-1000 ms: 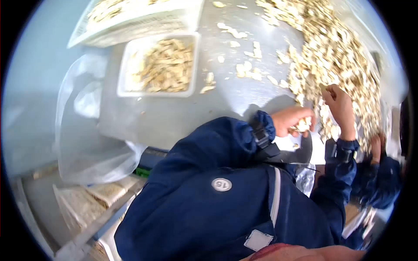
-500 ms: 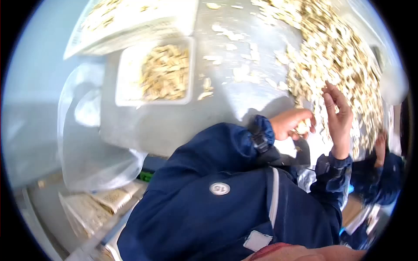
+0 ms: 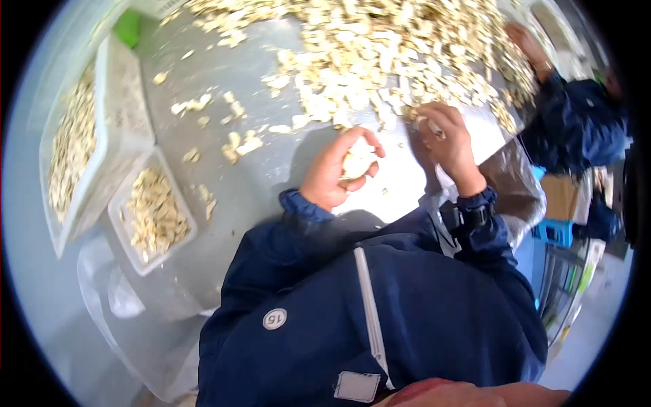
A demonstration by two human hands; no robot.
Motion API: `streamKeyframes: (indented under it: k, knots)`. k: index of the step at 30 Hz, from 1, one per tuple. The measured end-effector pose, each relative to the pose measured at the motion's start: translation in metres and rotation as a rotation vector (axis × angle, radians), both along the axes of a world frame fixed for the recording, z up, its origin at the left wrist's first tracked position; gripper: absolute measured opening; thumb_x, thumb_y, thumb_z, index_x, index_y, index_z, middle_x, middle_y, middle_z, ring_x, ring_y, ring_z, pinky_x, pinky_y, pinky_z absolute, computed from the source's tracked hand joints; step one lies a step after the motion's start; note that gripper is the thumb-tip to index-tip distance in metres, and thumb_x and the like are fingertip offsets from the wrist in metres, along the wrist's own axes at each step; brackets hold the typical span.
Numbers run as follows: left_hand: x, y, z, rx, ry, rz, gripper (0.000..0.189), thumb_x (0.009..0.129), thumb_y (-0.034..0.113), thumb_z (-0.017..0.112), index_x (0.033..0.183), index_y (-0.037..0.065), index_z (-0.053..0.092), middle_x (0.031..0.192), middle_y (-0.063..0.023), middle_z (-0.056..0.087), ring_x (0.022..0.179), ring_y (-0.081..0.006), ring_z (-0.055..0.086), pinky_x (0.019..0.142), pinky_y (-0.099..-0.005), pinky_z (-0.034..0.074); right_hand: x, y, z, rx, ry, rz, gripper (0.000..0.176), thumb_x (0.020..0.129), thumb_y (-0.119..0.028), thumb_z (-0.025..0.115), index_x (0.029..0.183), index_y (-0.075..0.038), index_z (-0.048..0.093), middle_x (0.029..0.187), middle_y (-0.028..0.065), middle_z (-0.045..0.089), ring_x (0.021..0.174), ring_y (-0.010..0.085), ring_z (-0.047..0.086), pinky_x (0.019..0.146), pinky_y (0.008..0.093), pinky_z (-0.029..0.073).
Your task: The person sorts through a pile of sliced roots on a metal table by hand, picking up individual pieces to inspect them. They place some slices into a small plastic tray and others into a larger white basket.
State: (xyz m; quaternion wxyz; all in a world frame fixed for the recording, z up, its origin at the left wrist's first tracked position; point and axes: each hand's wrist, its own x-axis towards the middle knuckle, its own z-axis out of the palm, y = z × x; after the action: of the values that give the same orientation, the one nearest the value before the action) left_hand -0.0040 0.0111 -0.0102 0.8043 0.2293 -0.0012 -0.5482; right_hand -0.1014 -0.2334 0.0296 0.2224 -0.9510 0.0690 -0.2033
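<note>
Pale, flat dried slices [image 3: 380, 61] lie in a broad pile over the metal table [image 3: 264, 176]. My left hand [image 3: 332, 173] is closed round a small bunch of pale slices [image 3: 358, 161], held just in front of the pile's near edge. To its right, my right hand [image 3: 447, 146] is at the edge of the pile with fingers curled, and a whitish slice [image 3: 435, 129] shows between them. Several loose slices [image 3: 241, 144] are scattered left of my left hand.
At left stand a small white tray of slices [image 3: 191, 227] and a larger white bin [image 3: 125, 115] with more slices. A clear plastic bag [image 3: 102, 285] hangs at the lower left. Another person's hand [image 3: 527, 46] reaches to the pile at far right. A plastic bag [image 3: 512, 186] lies at the table edge.
My view has swung right, so the tray and pile sit further left. My right hand has come down from raised above the pile to its edge; my left hand still holds slices.
</note>
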Motion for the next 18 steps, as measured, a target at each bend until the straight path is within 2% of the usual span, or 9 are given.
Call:
streamKeyframes:
  k: [2, 6, 10, 12, 13, 14, 16, 17, 18]
  knots:
    - [0.002, 0.0, 0.003, -0.005, 0.013, 0.001, 0.032, 0.11, 0.037, 0.05, 0.109, 0.007, 0.062, 0.105, -0.0132, 0.065, 0.076, -0.0159, 0.062, 0.04, -0.0189, 0.038, -0.003, -0.001, 0.007, -0.083, 0.119, 0.201, 0.026, 0.089, -0.002, 0.072, 0.112, -0.01, 0.078, 0.122, 0.0114, 0.071, 0.11, 0.0331, 0.067, 0.093, 0.0401, 0.056]
    - [0.002, -0.001, 0.002, -0.007, 0.008, 0.002, 0.032, 0.11, 0.035, 0.049, 0.108, 0.006, 0.061, 0.105, -0.0146, 0.064, 0.077, -0.0166, 0.062, 0.04, -0.0189, 0.039, -0.003, -0.031, 0.002, -0.128, 0.056, -0.09, 0.025, 0.09, -0.002, 0.07, 0.111, -0.011, 0.079, 0.115, 0.0103, 0.074, 0.107, 0.0335, 0.068, 0.092, 0.0407, 0.056]
    - [0.003, -0.001, 0.002, -0.01, 0.017, 0.006, 0.032, 0.11, 0.035, 0.049, 0.108, 0.006, 0.061, 0.106, -0.0147, 0.063, 0.078, -0.0171, 0.062, 0.04, -0.0192, 0.039, 0.045, -0.025, -0.001, -0.058, -0.008, 0.07, 0.027, 0.092, -0.004, 0.066, 0.116, -0.011, 0.078, 0.116, 0.0109, 0.073, 0.107, 0.0345, 0.067, 0.093, 0.0415, 0.056]
    - [0.003, -0.001, 0.001, -0.007, 0.016, 0.006, 0.031, 0.11, 0.035, 0.049, 0.108, 0.006, 0.061, 0.106, -0.0144, 0.063, 0.078, -0.0171, 0.061, 0.04, -0.0193, 0.039, 0.079, -0.014, -0.003, -0.148, -0.055, 0.134, 0.034, 0.093, -0.006, 0.064, 0.125, -0.012, 0.074, 0.123, 0.0103, 0.072, 0.11, 0.0345, 0.066, 0.097, 0.0419, 0.054]
    - [0.003, -0.001, 0.001, -0.005, 0.009, 0.004, 0.031, 0.11, 0.035, 0.049, 0.108, 0.006, 0.061, 0.106, -0.0143, 0.063, 0.078, -0.017, 0.061, 0.04, -0.0193, 0.039, 0.092, -0.007, 0.002, -0.286, -0.049, 0.159, 0.042, 0.091, -0.006, 0.063, 0.131, -0.014, 0.071, 0.128, 0.0099, 0.071, 0.113, 0.0334, 0.066, 0.101, 0.0421, 0.052]
    - [0.003, -0.001, 0.0, -0.006, 0.001, 0.0, 0.031, 0.11, 0.035, 0.049, 0.108, 0.007, 0.061, 0.106, -0.0141, 0.063, 0.078, -0.017, 0.061, 0.04, -0.0194, 0.039, 0.106, -0.005, -0.011, -0.328, -0.087, 0.096, 0.041, 0.09, -0.006, 0.063, 0.129, -0.013, 0.072, 0.129, 0.0102, 0.071, 0.113, 0.0316, 0.066, 0.102, 0.042, 0.051]
    - [0.003, -0.002, -0.002, -0.006, -0.002, -0.003, 0.031, 0.11, 0.035, 0.049, 0.108, 0.007, 0.061, 0.106, -0.0135, 0.063, 0.078, -0.0168, 0.061, 0.04, -0.0193, 0.038, 0.114, -0.007, -0.021, -0.303, -0.028, 0.159, 0.037, 0.09, -0.008, 0.062, 0.125, -0.014, 0.073, 0.123, 0.0111, 0.073, 0.112, 0.0321, 0.067, 0.098, 0.042, 0.053]
    - [0.004, -0.002, -0.003, -0.007, -0.002, -0.002, 0.031, 0.11, 0.035, 0.049, 0.108, 0.007, 0.061, 0.106, -0.0132, 0.063, 0.078, -0.0167, 0.061, 0.04, -0.0193, 0.038, 0.114, -0.009, -0.026, -0.313, 0.004, 0.181, 0.032, 0.09, -0.011, 0.063, 0.121, -0.015, 0.074, 0.113, 0.0106, 0.075, 0.108, 0.0334, 0.069, 0.093, 0.0428, 0.055]
    - [0.004, -0.003, -0.003, -0.002, -0.006, -0.001, 0.031, 0.11, 0.036, 0.049, 0.108, 0.007, 0.061, 0.105, -0.0129, 0.063, 0.078, -0.0167, 0.061, 0.04, -0.0192, 0.038, 0.102, 0.005, -0.006, -0.315, 0.106, 0.156, 0.028, 0.091, -0.014, 0.064, 0.118, -0.016, 0.075, 0.106, 0.0098, 0.075, 0.102, 0.0334, 0.071, 0.087, 0.0435, 0.057]
